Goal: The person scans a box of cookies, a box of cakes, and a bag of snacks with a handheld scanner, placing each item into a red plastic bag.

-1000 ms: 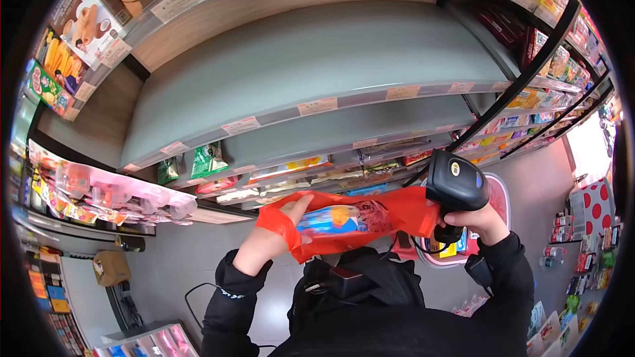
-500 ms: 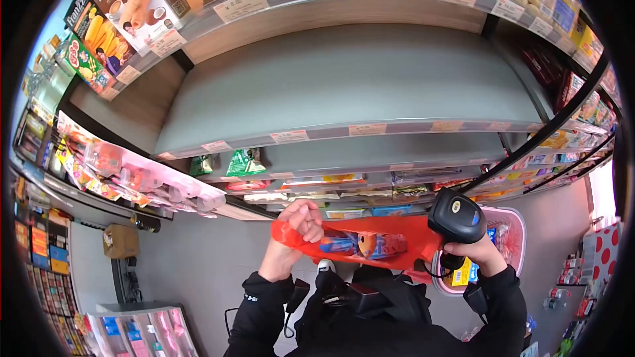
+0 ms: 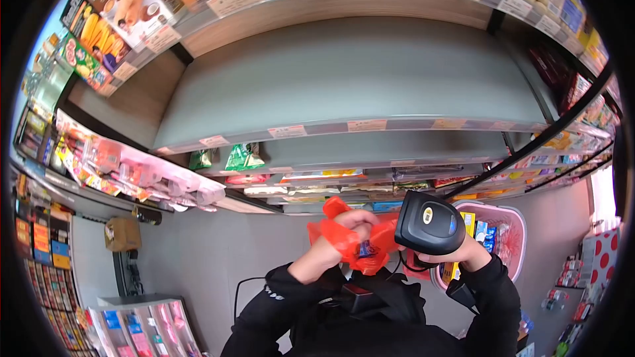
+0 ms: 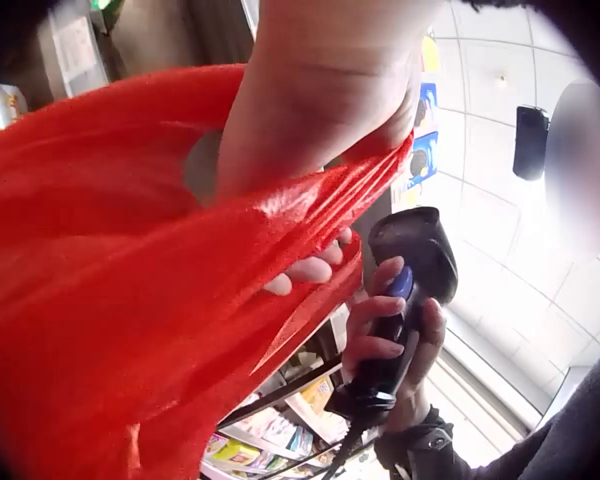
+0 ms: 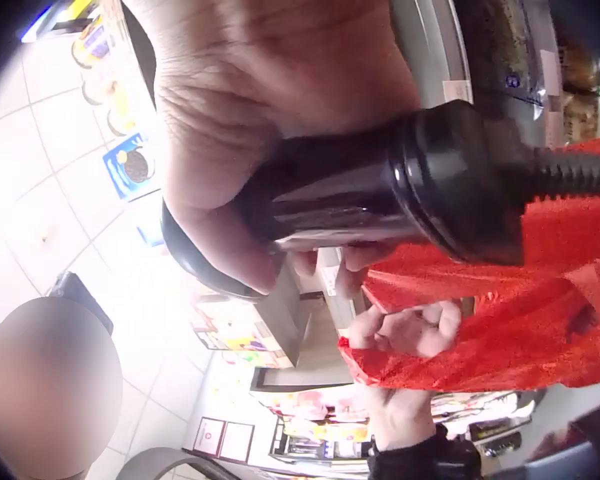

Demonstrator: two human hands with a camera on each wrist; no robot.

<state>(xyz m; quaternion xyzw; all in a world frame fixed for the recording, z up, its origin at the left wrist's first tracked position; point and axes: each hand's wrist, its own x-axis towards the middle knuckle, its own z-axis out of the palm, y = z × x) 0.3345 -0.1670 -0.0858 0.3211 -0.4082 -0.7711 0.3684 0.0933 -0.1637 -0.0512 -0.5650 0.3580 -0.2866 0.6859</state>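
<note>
My left hand point(image 3: 352, 226) has its wrist through the loops of a red plastic bag point(image 3: 372, 263), fingers curled on the crumpled film. Only a small blue patch of the bag's contents shows. The left wrist view has the bag point(image 4: 100, 290) stretched across my left hand point(image 4: 325, 115), fingertips poking out below a fold. Just right of the bag, my right hand point(image 3: 466, 255) grips a black handheld scanner point(image 3: 428, 225) by its handle. In the right wrist view, red film passes behind the scanner handle point(image 5: 345, 190); whether my right fingers also hold it, I cannot tell.
A pink basket point(image 3: 519, 241) with packaged goods stands on the floor at the right. Ahead is a grey shelf point(image 3: 357, 79), with green packets point(image 3: 244, 157) on the tier below. A brown box point(image 3: 123, 234) is at the left.
My left hand has moved right, toward the scanner, and the stretched bag has bunched up, mostly hiding the blue packet. The scanner has shifted somewhat left with my right hand.
</note>
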